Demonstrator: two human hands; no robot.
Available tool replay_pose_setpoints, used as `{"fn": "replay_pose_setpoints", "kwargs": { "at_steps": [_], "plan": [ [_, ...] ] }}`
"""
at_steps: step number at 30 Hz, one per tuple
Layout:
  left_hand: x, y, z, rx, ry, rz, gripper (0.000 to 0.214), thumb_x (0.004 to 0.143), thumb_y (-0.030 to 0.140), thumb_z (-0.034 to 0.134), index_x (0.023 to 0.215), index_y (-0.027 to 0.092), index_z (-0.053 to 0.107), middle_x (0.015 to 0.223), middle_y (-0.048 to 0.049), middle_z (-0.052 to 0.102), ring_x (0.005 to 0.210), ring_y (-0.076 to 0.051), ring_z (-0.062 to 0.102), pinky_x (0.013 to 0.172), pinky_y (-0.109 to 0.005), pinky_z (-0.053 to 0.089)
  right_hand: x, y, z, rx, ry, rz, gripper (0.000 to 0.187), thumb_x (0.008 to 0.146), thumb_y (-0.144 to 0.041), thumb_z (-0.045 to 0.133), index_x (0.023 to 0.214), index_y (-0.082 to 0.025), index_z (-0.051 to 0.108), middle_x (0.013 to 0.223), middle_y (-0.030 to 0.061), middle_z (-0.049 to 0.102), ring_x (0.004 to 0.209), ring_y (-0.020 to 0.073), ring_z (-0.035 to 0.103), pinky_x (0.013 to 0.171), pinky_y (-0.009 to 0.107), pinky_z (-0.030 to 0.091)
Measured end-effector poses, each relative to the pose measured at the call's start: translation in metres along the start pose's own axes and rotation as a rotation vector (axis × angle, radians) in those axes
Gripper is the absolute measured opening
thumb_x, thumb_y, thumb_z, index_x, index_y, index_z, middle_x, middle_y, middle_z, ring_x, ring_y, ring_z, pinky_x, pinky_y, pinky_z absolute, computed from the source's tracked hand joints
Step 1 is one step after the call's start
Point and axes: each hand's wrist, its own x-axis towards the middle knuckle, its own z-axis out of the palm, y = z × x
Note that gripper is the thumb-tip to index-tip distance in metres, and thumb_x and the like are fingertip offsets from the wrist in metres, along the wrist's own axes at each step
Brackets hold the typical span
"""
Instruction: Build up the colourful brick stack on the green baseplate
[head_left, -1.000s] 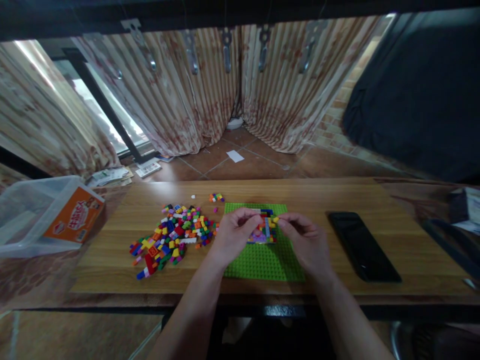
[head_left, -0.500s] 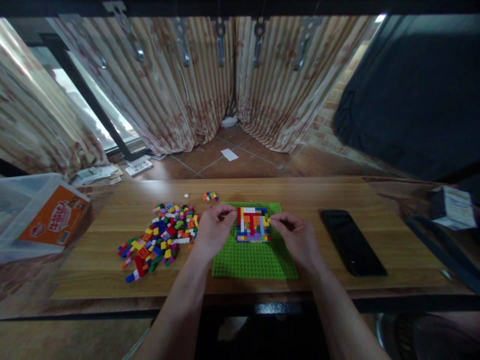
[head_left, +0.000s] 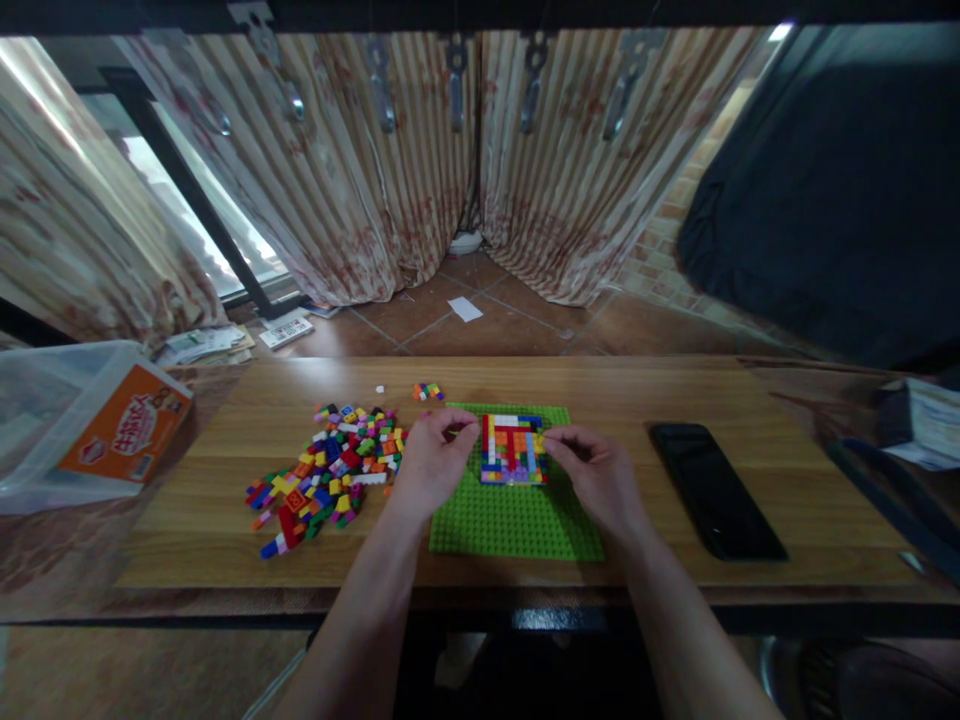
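Observation:
A square build of multicoloured bricks [head_left: 512, 452] sits on the far half of a green studded baseplate [head_left: 517, 522]. My right hand [head_left: 596, 472] is at its right side, thumb and forefinger pinched on a small yellow brick [head_left: 539, 442] against the build's edge. On the opposite side, my left hand [head_left: 439, 462] hovers over the baseplate's left edge, its thumb and forefinger together just left of the build. Whether anything is between those left fingertips is too small to see. A loose pile of mixed bricks [head_left: 330, 475] lies left of my left hand.
On the wooden table [head_left: 637, 375], a black phone [head_left: 716, 490] lies to the right. A small brick cluster [head_left: 428, 391] and a single white brick [head_left: 380, 389] lie behind the pile. A clear plastic box with an orange label [head_left: 127, 430] stands at far left.
The whole view has shifted slightly, so everything appears a little further right. Both hands keep nearly the same places around the build; the right one still pinches the yellow brick.

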Motion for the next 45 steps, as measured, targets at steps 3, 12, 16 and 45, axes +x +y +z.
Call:
{"fn": "replay_pose_setpoints", "kwargs": {
  "at_steps": [3, 12, 16, 45],
  "plan": [
    [0.0, 0.002, -0.001, -0.01, 0.007, -0.002, 0.015, 0.079, 0.023, 0.06, 0.079, 0.016, 0.073, 0.063, 0.0003, 0.066, 0.059, -0.013, 0.056, 0.057, -0.023, 0.041, 0.001, -0.001, 0.001, 0.024, 0.008, 0.007, 0.019, 0.07, -0.039, 0.073, 0.074, -0.02, 0.074, 0.075, 0.003, 0.074, 0.074, 0.0189, 0.065, 0.074, 0.034, 0.052],
    [-0.001, 0.0, 0.0, -0.01, -0.016, 0.01, 0.016, 0.08, 0.023, 0.058, 0.078, 0.016, 0.073, 0.065, 0.0005, 0.066, 0.059, -0.012, 0.055, 0.057, -0.023, 0.041, 0.001, 0.002, -0.001, -0.007, 0.005, 0.001, 0.018, 0.07, -0.038, 0.072, 0.074, -0.02, 0.074, 0.075, 0.0027, 0.073, 0.074, 0.019, 0.065, 0.075, 0.034, 0.051],
    [0.0, 0.0, 0.0, -0.011, -0.012, 0.006, 0.016, 0.08, 0.022, 0.058, 0.079, 0.016, 0.073, 0.066, 0.0001, 0.067, 0.061, -0.013, 0.056, 0.058, -0.023, 0.041, 0.001, 0.004, -0.004, -0.088, 0.003, -0.048, 0.017, 0.076, -0.037, 0.07, 0.077, -0.021, 0.074, 0.08, 0.0028, 0.074, 0.078, 0.0191, 0.066, 0.078, 0.034, 0.05],
    [-0.003, 0.0, 0.005, 0.008, -0.048, -0.025, 0.012, 0.08, 0.014, 0.06, 0.08, 0.017, 0.072, 0.082, -0.0037, 0.075, 0.075, -0.016, 0.067, 0.07, -0.025, 0.049, 0.004, 0.007, 0.009, -0.02, 0.079, 0.037, 0.034, 0.067, -0.052, 0.074, 0.075, -0.018, 0.075, 0.071, 0.0042, 0.073, 0.063, 0.0174, 0.062, 0.061, 0.031, 0.048]
  ]
}}
